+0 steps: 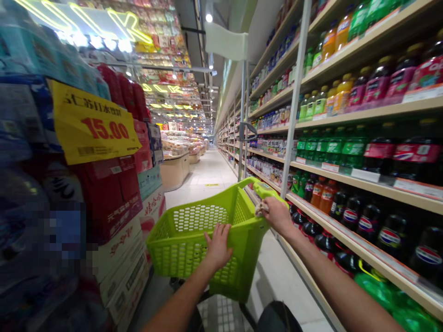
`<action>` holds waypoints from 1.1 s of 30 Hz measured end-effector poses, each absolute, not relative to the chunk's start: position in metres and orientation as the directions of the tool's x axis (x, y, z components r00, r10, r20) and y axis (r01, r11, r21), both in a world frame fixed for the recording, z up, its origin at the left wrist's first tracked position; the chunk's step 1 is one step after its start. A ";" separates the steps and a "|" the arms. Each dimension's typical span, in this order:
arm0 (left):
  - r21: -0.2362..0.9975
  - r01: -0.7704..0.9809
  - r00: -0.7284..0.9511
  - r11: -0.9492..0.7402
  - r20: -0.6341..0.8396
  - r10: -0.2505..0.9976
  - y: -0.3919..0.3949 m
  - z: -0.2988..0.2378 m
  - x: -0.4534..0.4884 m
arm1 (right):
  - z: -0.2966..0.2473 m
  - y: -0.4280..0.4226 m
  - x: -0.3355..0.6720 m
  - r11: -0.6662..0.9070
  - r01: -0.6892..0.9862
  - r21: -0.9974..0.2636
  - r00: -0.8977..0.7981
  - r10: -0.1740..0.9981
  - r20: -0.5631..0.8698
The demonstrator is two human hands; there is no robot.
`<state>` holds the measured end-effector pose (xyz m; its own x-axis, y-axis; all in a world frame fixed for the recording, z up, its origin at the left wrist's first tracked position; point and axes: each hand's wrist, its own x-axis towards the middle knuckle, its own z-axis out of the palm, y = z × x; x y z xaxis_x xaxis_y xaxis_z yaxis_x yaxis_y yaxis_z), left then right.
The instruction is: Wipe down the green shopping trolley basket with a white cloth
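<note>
A lime-green plastic shopping cart [238,263] with perforated basket walls stands in front of me, turned sideways to the aisle. My left hand [219,249] lies on its near side wall, fingers hooked over the top rim. With my right hand [277,215] I grip the cart at its handle end, at the right. A small crumpled whitish thing [262,208], perhaps tissue, pokes out by the fingers of that hand. The part of the basket's inside that I can see shows no goods; its floor is hidden by the near wall.
Shelves of drink bottles [360,143] run along the right. On the left rise stacked drink cartons [119,221] with a yellow price sign [98,124], close to the cart. Wooden display counters [176,171] stand further along the pale tiled aisle [212,168]. A grey post [241,110] rises beside the shelves.
</note>
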<state>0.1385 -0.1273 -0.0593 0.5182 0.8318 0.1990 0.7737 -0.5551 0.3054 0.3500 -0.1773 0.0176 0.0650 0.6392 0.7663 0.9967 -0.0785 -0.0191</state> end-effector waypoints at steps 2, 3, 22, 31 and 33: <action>0.313 0.764 0.527 -0.564 0.202 0.825 -0.128 -0.061 0.138 | 0.015 -0.182 0.344 -0.041 0.992 0.117 -0.052 0.721 0.691; 0.315 0.759 0.532 -0.570 0.204 0.822 -0.128 -0.061 0.137 | 0.011 -0.185 0.342 -0.007 0.984 0.179 -0.118 0.723 0.681; 0.301 0.761 0.531 -0.575 0.221 0.818 -0.130 -0.064 0.132 | -0.017 -0.188 0.362 0.120 0.972 0.202 -0.235 0.529 0.815; 0.278 0.742 0.563 -0.610 0.235 0.792 -0.132 -0.069 0.136 | -0.045 -0.173 0.298 0.310 0.906 0.287 -0.416 0.536 0.735; 0.260 0.769 0.535 -0.584 0.238 0.811 -0.128 -0.073 0.123 | -0.041 -0.176 0.313 0.245 0.924 0.294 -0.382 0.535 0.754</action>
<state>0.1233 -0.1276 -0.0730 0.5348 0.8107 0.2383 0.7690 -0.5838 0.2603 0.3126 -0.1758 -0.0411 -0.3815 0.5345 0.7541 0.9239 0.2447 0.2940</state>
